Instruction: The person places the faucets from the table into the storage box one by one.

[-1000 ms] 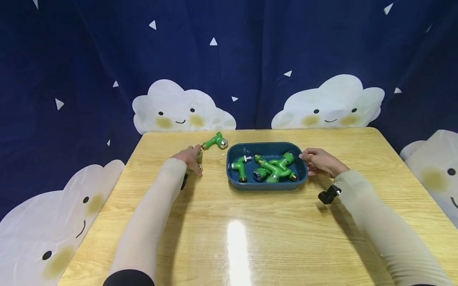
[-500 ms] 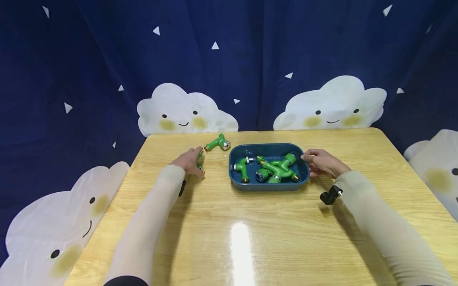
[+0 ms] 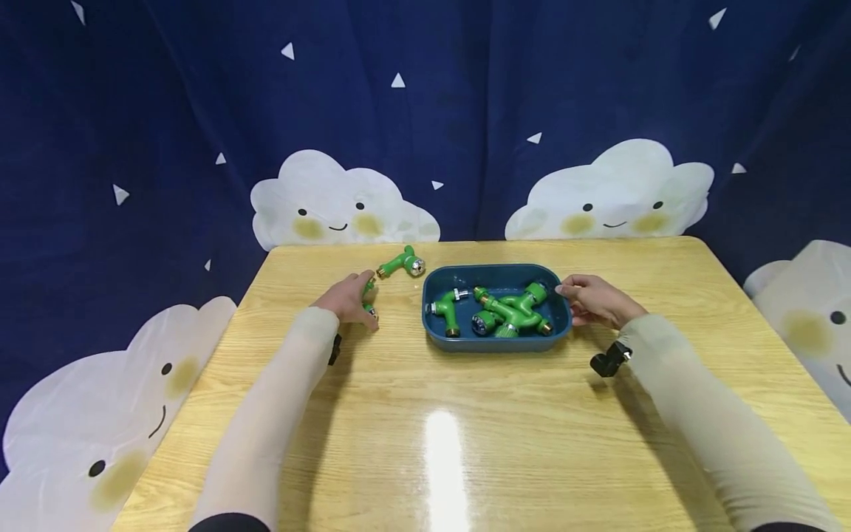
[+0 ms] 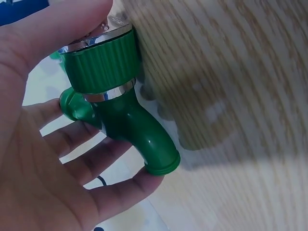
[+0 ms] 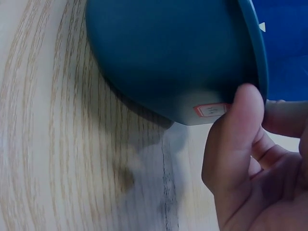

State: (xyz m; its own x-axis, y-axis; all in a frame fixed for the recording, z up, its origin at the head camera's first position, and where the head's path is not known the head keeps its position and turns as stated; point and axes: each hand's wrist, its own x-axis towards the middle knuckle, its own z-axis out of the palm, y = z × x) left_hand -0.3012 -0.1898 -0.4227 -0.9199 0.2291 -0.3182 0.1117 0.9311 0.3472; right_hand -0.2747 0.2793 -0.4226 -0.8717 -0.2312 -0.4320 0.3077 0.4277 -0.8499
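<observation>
In the left wrist view, a green tap point(image 4: 113, 106) with a ribbed collar and a chrome-capped end lies within my left hand point(image 4: 53, 159). The thumb lies over the chrome end and the fingers curve along the far side. The head view shows this left hand point(image 3: 346, 299) on the table's left part, hiding most of the tap. My right hand point(image 3: 598, 301) pinches the right rim of a dark blue plastic bin point(image 3: 495, 345). In the right wrist view, the thumb point(image 5: 243, 115) presses the bin's outer wall point(image 5: 168, 53) beside a small red-framed label.
Several green taps, among them one tap point(image 3: 447, 312) at the left end, lie inside the bin. Another green tap point(image 3: 402, 262) lies behind and left of the bin. The wooden table point(image 3: 372, 414) ends at a blue curtain point(image 3: 465, 111) with printed clouds.
My left hand has shifted slightly left around the tap, leaving a little more of it showing. The right hand and the bin keep their places; the head view wobbles slightly.
</observation>
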